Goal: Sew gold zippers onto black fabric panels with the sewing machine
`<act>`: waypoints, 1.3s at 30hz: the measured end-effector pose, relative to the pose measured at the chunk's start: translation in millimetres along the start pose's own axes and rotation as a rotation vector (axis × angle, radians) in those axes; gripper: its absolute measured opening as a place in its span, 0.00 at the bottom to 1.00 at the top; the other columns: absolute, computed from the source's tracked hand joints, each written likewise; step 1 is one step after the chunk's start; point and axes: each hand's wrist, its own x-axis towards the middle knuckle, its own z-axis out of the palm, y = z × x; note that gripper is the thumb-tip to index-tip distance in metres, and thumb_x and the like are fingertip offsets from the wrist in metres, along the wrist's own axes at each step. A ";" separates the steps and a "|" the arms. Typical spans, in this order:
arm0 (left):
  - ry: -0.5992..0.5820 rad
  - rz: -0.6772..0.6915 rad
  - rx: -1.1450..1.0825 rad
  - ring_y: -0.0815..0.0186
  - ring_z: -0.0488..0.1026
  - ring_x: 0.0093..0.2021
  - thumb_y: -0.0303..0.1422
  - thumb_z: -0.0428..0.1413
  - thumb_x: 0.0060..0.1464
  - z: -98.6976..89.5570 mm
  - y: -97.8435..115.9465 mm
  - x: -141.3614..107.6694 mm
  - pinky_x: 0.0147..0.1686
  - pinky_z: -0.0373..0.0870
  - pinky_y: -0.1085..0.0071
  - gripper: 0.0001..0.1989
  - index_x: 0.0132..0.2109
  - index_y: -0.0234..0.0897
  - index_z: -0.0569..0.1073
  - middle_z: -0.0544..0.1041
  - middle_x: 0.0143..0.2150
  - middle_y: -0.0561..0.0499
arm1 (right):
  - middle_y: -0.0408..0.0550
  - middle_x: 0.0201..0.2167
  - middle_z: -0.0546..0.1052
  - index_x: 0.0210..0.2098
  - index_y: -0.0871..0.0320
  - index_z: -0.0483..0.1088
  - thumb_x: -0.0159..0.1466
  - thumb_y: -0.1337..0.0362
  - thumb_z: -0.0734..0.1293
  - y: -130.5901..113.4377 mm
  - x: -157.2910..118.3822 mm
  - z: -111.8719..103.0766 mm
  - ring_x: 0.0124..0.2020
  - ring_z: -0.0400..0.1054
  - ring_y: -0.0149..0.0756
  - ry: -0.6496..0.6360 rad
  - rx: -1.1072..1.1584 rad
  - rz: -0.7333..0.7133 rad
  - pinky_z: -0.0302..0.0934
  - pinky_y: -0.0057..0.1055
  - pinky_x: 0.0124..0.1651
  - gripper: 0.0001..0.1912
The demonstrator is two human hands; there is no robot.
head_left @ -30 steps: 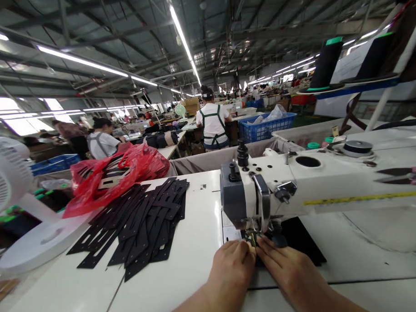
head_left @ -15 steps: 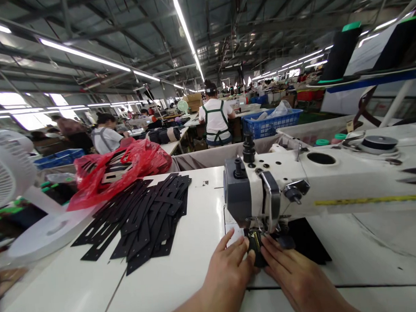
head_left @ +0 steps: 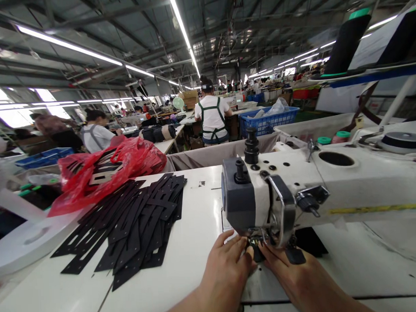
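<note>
A small black piece [head_left: 258, 253] with a bit of gold-coloured zipper lies under the head of a white and grey sewing machine [head_left: 239, 191]. My left hand [head_left: 226, 269] presses on its left side, fingers together at the tips. From the right, my right hand [head_left: 294, 273] holds the piece's other side, its fingertips partly hidden behind the machine's presser parts. Another black piece [head_left: 309, 241] rests on the table behind my right hand. To the left lies a pile of black cut strips [head_left: 138, 226] with slots and small holes.
A red plastic bag [head_left: 126, 161] lies behind the pile, beside a white fan [head_left: 19, 231]. Thread cones [head_left: 347, 44] stand upper right. A person in a white shirt [head_left: 212, 112] works ahead, near a blue basket [head_left: 268, 119].
The view has shifted closer to the machine. The black piece has moved further under the machine head, and less of the zipper shows. Both hands stay on it.
</note>
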 end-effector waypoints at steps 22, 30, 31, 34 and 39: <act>-0.030 -0.085 -0.031 0.65 0.73 0.36 0.28 0.58 0.54 -5.2 2.7 8.1 0.42 0.67 0.64 0.05 0.31 0.36 0.70 0.76 0.34 0.50 | 0.49 0.33 0.76 0.41 0.57 0.71 0.65 0.74 0.53 11.5 -21.4 21.7 0.34 0.72 0.33 -0.143 0.038 0.046 0.67 0.28 0.39 0.17; -0.028 -0.099 -0.062 0.65 0.73 0.34 0.29 0.55 0.56 -7.4 0.8 9.8 0.42 0.67 0.64 0.07 0.29 0.35 0.69 0.76 0.33 0.50 | 0.50 0.33 0.77 0.40 0.58 0.71 0.65 0.73 0.53 15.9 -16.3 15.5 0.35 0.72 0.34 -0.149 0.019 0.004 0.67 0.28 0.38 0.16; -0.018 -0.096 -0.069 0.65 0.73 0.34 0.29 0.55 0.56 -7.7 0.9 10.2 0.41 0.67 0.63 0.07 0.29 0.35 0.69 0.76 0.33 0.50 | 0.50 0.33 0.77 0.40 0.58 0.71 0.65 0.73 0.53 15.4 -15.4 15.2 0.35 0.72 0.34 -0.149 0.011 -0.009 0.67 0.28 0.38 0.16; -0.006 -0.109 -0.092 0.64 0.73 0.35 0.27 0.56 0.54 -7.9 1.6 11.3 0.41 0.67 0.63 0.05 0.30 0.35 0.69 0.76 0.33 0.50 | 0.50 0.32 0.77 0.39 0.59 0.71 0.67 0.72 0.52 11.4 -11.3 13.9 0.33 0.72 0.34 -0.144 -0.008 -0.004 0.67 0.28 0.36 0.17; -0.029 -0.124 -0.072 0.64 0.73 0.36 0.26 0.57 0.52 -4.7 -0.8 11.6 0.42 0.67 0.63 0.04 0.30 0.35 0.70 0.76 0.34 0.50 | 0.49 0.34 0.76 0.40 0.57 0.69 0.67 0.64 0.54 25.1 -9.1 -3.4 0.35 0.71 0.34 -0.189 0.023 0.032 0.67 0.29 0.37 0.13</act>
